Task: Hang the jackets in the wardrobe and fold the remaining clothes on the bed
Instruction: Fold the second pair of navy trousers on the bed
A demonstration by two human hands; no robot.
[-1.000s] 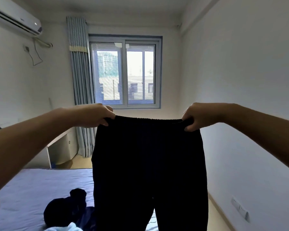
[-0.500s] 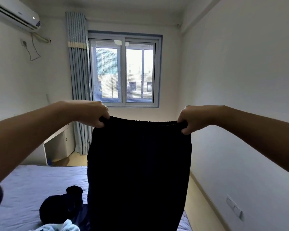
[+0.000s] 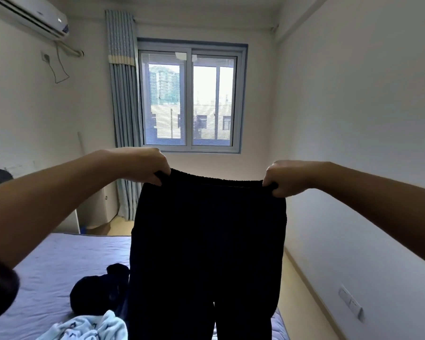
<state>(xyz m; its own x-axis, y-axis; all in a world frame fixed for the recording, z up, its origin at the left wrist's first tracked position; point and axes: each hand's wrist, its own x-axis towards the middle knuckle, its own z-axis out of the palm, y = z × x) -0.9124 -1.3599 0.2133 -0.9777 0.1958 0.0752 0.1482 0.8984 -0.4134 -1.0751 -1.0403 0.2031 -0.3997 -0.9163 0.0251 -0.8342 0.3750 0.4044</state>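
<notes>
I have two grips up in front of me, and both hold one pair of black pants (image 3: 206, 241). My left grip (image 3: 147, 165) has its fingers curled tight round the left end of the stretchy waistband. My right grip (image 3: 284, 177) has its fingers curled tight round the right end. The waistband runs in a line between them and sits a bit lower on the right side.

The pants hang straight down in the air, in front of the bed (image 3: 54, 261). I can see two legs, side by side, with a thin gap between them low down. The ends of the legs go off the bottom of the picture, so I cannot tell if they touch the bed.

The bed has a pale purple sheet. Two bundles of clothes lie on it, to the left of the pants. One is a dark bundle (image 3: 96, 293), all crumpled up. The other is a light blue fluffy thing (image 3: 88, 327) with small dark marks. It is nearer to me and right next to the dark bundle.

The far wall has one window (image 3: 190, 99) with two glass panes. One blue-grey curtain (image 3: 123, 94) hangs just beside it on the left. One white air conditioner (image 3: 32, 17) sits high on the left wall.
</notes>
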